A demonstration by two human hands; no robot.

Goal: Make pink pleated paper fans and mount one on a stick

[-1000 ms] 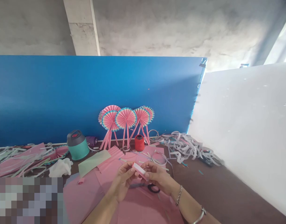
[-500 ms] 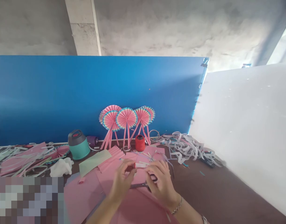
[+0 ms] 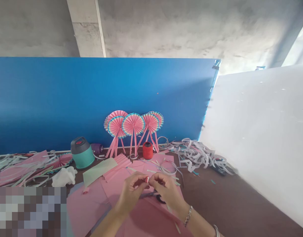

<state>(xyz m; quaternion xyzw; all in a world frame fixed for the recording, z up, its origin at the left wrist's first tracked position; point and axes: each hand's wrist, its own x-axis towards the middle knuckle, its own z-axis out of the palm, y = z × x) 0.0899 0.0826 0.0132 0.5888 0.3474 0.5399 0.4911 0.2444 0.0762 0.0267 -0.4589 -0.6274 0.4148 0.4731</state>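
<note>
Between the fingertips of both hands is a small red and white piece (image 3: 147, 179), too small to name. My left hand (image 3: 133, 191) pinches it from the left. From the right, my right hand (image 3: 165, 191) meets it with closed fingertips, a bracelet on the wrist. Under the hands lie scissors (image 3: 151, 194) with dark handles, on pink paper sheets (image 3: 151, 217). A red spool of thread (image 3: 148, 151) stands just beyond the hands.
Pink pleated paper fans (image 3: 133, 125) lean on the blue panel (image 3: 67, 98). At left are a teal and grey container (image 3: 82, 156), crumpled white tissue (image 3: 64, 176) and paper strips. Tangled white strips (image 3: 196, 154) lie at right, near a white panel (image 3: 262, 131).
My hands have come closer together. The white strip stretched between them no longer shows at length; only a small red and white bit is visible at the fingertips.
</note>
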